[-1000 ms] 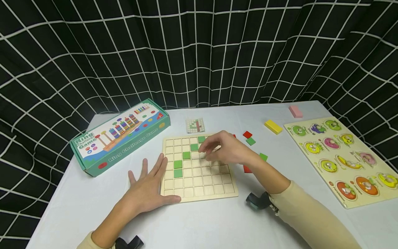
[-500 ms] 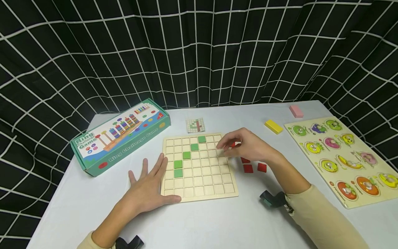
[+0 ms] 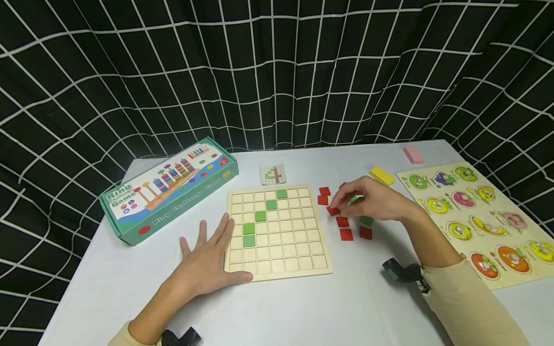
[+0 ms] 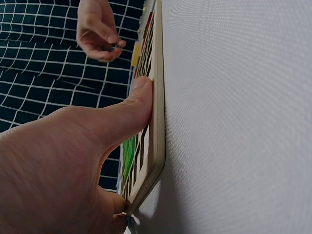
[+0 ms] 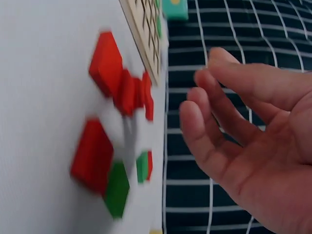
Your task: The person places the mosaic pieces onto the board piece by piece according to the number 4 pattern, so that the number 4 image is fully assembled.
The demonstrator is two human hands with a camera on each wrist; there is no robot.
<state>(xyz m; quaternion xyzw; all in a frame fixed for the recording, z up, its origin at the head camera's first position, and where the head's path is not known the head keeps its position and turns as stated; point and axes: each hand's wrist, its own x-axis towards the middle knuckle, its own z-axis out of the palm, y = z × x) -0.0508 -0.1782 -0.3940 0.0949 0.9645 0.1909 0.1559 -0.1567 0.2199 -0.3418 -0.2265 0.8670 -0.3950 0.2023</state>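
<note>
A square wooden grid board [image 3: 285, 251] lies on the table, several green tiles [image 3: 260, 216] set in its cells in a stepped line. My left hand [image 3: 203, 264] rests at its left edge, fingers spread; in the left wrist view the thumb [image 4: 139, 100] lies along the board's rim. Right of the board are loose red tiles [image 3: 342, 221] and a green tile [image 3: 367, 220]. Over them hovers my right hand [image 3: 374, 199], fingers bent loosely, close to a red tile [image 3: 333, 211]. The right wrist view shows this hand [image 5: 253, 131] apart from the tiles, nothing between thumb and fingers.
Behind the board lies a small pattern card [image 3: 272, 174]. A green game box [image 3: 169, 190] stands at the left. To the right are a yellow block [image 3: 382, 176], a pink block [image 3: 413, 155] and a fruit puzzle board [image 3: 480, 221]. A black gridded curtain [image 3: 277, 72] hangs behind the table.
My right hand has moved right, from above the board to above the loose tiles. My left hand and the green tiles on the board have stayed in place.
</note>
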